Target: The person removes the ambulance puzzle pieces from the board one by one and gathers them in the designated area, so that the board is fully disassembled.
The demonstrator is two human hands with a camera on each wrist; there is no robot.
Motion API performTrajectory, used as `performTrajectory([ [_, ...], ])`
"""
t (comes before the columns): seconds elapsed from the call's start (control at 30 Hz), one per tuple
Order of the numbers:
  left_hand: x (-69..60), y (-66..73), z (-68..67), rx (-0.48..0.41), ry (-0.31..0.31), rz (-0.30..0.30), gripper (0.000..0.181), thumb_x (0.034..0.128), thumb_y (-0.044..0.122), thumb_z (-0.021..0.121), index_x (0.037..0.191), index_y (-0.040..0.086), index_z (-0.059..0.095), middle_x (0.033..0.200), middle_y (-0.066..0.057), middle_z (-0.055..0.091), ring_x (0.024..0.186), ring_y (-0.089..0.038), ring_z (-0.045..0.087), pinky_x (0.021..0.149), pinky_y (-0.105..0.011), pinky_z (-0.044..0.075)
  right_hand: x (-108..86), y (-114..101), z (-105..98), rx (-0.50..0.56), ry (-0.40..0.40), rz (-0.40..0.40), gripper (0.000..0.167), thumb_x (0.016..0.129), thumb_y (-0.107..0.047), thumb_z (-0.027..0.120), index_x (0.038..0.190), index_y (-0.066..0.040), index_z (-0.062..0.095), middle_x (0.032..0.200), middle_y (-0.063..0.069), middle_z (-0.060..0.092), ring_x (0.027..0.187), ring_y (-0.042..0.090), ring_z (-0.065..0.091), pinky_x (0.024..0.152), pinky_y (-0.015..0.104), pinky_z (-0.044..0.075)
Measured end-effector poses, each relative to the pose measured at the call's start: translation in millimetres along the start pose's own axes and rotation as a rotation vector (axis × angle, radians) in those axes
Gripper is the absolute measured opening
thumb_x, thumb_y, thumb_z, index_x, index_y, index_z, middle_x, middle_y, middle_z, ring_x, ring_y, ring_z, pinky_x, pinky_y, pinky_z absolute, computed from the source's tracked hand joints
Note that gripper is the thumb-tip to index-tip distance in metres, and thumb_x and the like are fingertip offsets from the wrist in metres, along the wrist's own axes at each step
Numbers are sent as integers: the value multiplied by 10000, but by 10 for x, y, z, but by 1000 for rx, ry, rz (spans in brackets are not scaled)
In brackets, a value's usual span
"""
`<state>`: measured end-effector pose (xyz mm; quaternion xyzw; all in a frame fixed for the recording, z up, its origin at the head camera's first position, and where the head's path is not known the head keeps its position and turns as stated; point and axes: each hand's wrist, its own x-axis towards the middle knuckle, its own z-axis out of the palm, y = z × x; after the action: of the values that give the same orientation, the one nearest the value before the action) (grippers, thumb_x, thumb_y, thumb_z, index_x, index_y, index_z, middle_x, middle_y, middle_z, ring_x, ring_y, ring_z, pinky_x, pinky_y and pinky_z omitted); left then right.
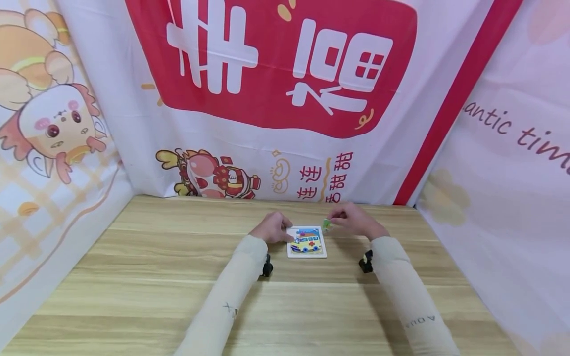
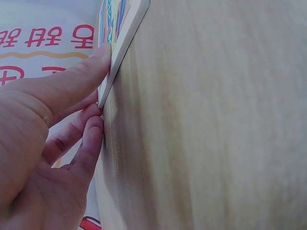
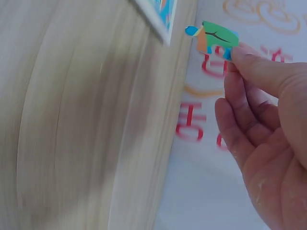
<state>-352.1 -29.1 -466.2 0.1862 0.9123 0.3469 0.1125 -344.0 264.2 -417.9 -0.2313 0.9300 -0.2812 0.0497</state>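
A small jigsaw puzzle (image 1: pixel 307 242) in a white frame lies on the table, showing a yellow vehicle with a red cross. My left hand (image 1: pixel 273 228) holds its left side. In the left wrist view, the thumb of that hand (image 2: pixel 53 120) rests on the puzzle's face (image 2: pixel 125 28) while other fingertips touch the frame's corner. Just off the puzzle's upper right corner, my right hand (image 1: pixel 354 220) pinches a puzzle piece (image 1: pixel 326 224) between thumb and fingers. Seen from the right wrist, the piece (image 3: pixel 218 37) is mostly green with blue and orange parts and hangs above the table.
The wood-grain table (image 1: pixel 178 282) extends around the puzzle on all sides. A printed white and red cloth (image 1: pixel 276 118) hangs behind its far edge, with more printed cloth at the left (image 1: pixel 49 173) and right (image 1: pixel 503 198).
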Motion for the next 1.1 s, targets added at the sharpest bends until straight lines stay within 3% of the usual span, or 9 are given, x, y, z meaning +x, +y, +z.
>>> performTrajectory([
  [0.2,18,-27,5,-2,1,-2,507,830,149,902,1295,43,729,1351,-127,723,1276,-294,639,1157,-447,508,-155,247,-131,-15,-13,17,132,1009,-27,672,1047,-6,796,1004,120,803,913,189,695,828,313,578],
  [0.3,-1,-15,12,1,5,-1,507,826,146,905,1290,39,731,1339,-129,729,1261,-291,648,1148,-441,517,-198,313,-150,0,-48,66,164,1018,-4,638,1045,-7,799,995,121,799,920,204,676,839,312,558],
  [0.47,-31,11,35,8,6,5,507,826,145,905,1287,25,730,1328,-137,733,1236,-289,657,1132,-437,527,-221,410,-116,21,-82,148,195,1028,-4,609,1071,-8,799,1051,135,801,992,220,680,948,425,580],
  [0.63,-44,33,38,-5,9,-11,505,835,144,897,1297,29,726,1334,-136,727,1233,-290,651,1135,-441,524,-189,503,-46,-22,-64,113,150,1011,-42,670,1069,-22,806,1083,132,808,1039,240,717,1017,512,578],
  [0.83,-26,35,44,4,3,-3,497,844,149,892,1298,30,726,1334,-133,727,1242,-287,649,1135,-436,523,-172,540,10,-64,-43,106,131,1003,-47,690,1034,-31,817,1048,106,804,981,185,668,970,446,577],
  [1.1,-46,42,7,-14,18,-16,490,841,135,891,1292,33,727,1326,-131,724,1235,-288,648,1135,-443,523,-130,531,57,-29,-15,139,117,1008,-58,693,1007,-30,807,1041,113,790,977,189,636,907,347,545],
])
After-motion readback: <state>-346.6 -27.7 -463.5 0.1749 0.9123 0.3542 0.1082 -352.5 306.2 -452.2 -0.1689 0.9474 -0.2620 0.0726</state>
